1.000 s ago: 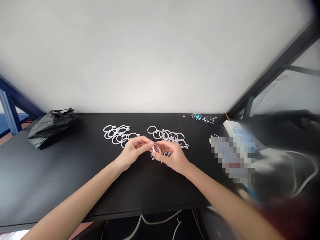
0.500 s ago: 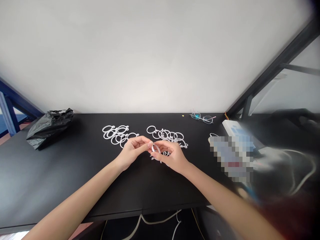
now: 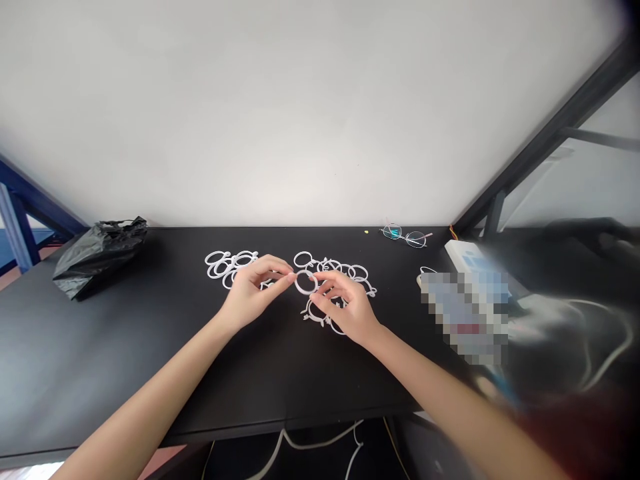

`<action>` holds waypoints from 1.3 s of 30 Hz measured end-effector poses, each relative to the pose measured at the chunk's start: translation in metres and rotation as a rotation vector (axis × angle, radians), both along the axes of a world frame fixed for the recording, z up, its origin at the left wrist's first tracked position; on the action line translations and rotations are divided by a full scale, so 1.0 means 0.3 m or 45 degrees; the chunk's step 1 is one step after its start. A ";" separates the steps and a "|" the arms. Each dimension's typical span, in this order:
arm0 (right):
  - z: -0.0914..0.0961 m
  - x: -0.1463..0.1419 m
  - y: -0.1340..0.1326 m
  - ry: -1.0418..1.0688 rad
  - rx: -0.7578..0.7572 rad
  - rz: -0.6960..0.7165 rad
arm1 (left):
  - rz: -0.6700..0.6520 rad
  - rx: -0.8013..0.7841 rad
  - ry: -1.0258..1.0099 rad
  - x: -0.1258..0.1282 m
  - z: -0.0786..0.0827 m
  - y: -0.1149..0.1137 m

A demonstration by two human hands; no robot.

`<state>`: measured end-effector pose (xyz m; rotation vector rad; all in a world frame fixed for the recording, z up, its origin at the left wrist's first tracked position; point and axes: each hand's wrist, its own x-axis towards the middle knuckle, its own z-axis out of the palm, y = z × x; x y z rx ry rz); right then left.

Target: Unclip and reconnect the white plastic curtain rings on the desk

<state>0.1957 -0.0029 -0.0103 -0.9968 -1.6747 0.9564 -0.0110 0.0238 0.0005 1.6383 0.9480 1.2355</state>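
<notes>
- Left hand (image 3: 250, 293) has risen and drawn away from the right hand (image 3: 353, 307) since the earlier frame; the ring (image 3: 307, 293) between them now shows as a full round, where it was seen nearly edge-on
- Left thumb and forefinger come together at the ring's left edge and appear to pinch it, with the other fingers loosely curled
- Right thumb and forefinger stand a little apart at the ring's right side; the forefinger seems to touch it and the thumb sits just below, but whether they grip it I cannot tell
- That ring is held up over the table (image 3: 280, 373), in the space between two heaps of white rings
- Left heap (image 3: 223, 260) lies partly hidden by the left hand; right heap (image 3: 336, 267) spreads under and beyond the right hand, with small prongs on some of its rings
- Progress, as a judgement: the work looks partway along, one ring being handled and many lying in both heaps; the left heap may be the done lot and the right heap what is left, but the pictures do not settle it
- Whether the held ring is closed all round is too small to tell
- Bag (image 3: 100, 253) and glasses (image 3: 415, 239) have stayed put
</notes>
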 end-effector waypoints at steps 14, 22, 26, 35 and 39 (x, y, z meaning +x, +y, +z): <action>0.004 -0.003 -0.002 -0.022 0.040 -0.076 | 0.685 0.794 0.841 -0.096 0.011 0.030; 0.002 -0.001 -0.001 -0.024 0.054 -0.073 | 0.560 0.714 1.165 -0.129 -0.031 0.061; 0.001 0.001 -0.001 -0.035 0.063 -0.073 | 0.596 0.673 1.295 -0.128 -0.026 0.060; -0.020 0.003 0.006 -0.117 0.131 -0.074 | 0.549 0.532 1.503 -0.120 -0.023 0.056; -0.033 0.000 0.007 -0.174 0.279 -0.060 | 0.512 0.492 1.531 -0.118 -0.030 0.062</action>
